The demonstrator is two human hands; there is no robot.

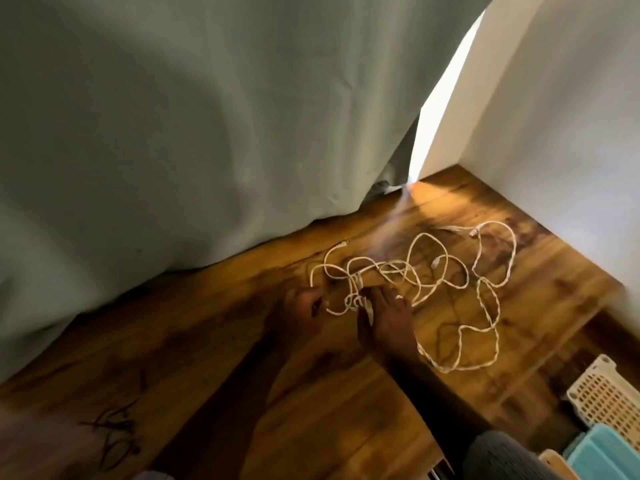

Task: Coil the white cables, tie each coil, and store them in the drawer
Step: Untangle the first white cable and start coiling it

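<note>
Several white cables lie in a loose tangle on the wooden table, with loops spreading right and toward the near edge. My left hand sits at the tangle's left end, fingers curled and pinching one white cable where it bends down. My right hand lies flat on the tangle's left part, fingers spread over the strands and the thumb beside a small loop. No drawer shows in this view.
A grey curtain hangs onto the table's far edge, and a white wall bounds the right. A white perforated basket and teal items sit below the table's right edge. A thin dark cord lies near left.
</note>
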